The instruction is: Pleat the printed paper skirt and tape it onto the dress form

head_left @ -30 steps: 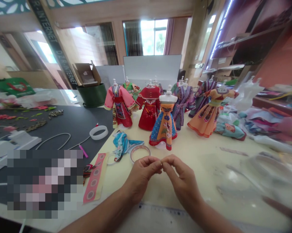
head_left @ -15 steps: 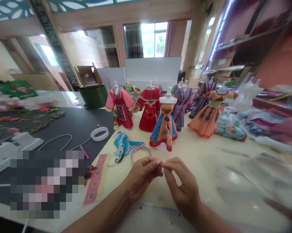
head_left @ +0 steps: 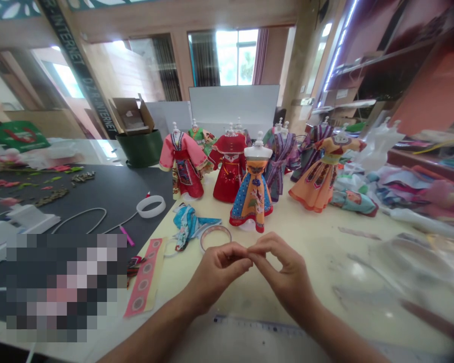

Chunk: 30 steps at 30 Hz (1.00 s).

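Over the pale yellow table, my left hand [head_left: 215,275] and my right hand [head_left: 287,267] meet fingertip to fingertip. Both are closed in a pinch; whatever lies between the fingers is too small or hidden to make out. Just behind them stands a mini mannequin in an orange and blue dress [head_left: 252,194] with a red hem. A roll of tape [head_left: 201,241] lies beyond my left hand, partly covered by it. Close by are a crumpled blue cloth [head_left: 187,224] and a pink patterned fabric strip [head_left: 145,277]. Below the hands, a clear ruler [head_left: 257,325] lies flat.
Several more dressed mannequins stand behind, among them one in a red dress [head_left: 229,171] and one in an orange gown [head_left: 315,181]. A white tape ring [head_left: 151,207] and a pink pen [head_left: 127,235] are at the left. Fabric pieces [head_left: 419,186] pile up at the right.
My right hand's fingers have come together with the left hand's, the thumb now closed into the pinch. The view has shifted slightly; the things on the table stay put.
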Each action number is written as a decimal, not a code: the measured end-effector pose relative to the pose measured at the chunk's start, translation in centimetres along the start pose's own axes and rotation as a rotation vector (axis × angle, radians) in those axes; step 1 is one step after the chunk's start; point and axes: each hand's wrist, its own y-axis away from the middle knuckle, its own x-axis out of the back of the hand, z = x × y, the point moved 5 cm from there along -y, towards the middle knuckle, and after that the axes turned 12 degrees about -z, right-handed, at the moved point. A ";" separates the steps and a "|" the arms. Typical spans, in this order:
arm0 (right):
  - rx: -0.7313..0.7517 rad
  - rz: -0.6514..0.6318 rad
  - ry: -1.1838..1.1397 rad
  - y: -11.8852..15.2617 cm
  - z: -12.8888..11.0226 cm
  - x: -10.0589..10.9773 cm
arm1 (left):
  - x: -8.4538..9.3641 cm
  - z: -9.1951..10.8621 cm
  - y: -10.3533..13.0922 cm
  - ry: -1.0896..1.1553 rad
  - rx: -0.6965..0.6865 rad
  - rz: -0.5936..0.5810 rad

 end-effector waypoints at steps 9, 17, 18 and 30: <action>-0.026 -0.015 -0.057 0.2 0.4 -0.5 | 0.1 0.7 0.3 -0.390 -0.105 0.111; -0.231 -0.069 -0.153 0.4 2.8 -0.7 | 0.1 0.2 0.0 -0.416 -0.059 0.130; -0.247 -0.081 -0.158 0.4 2.9 -0.7 | 0.2 0.1 0.0 -0.404 -0.055 0.134; -0.247 -0.129 0.191 -0.6 3.3 -0.9 | 2.3 -1.2 -1.0 -0.611 -0.016 0.132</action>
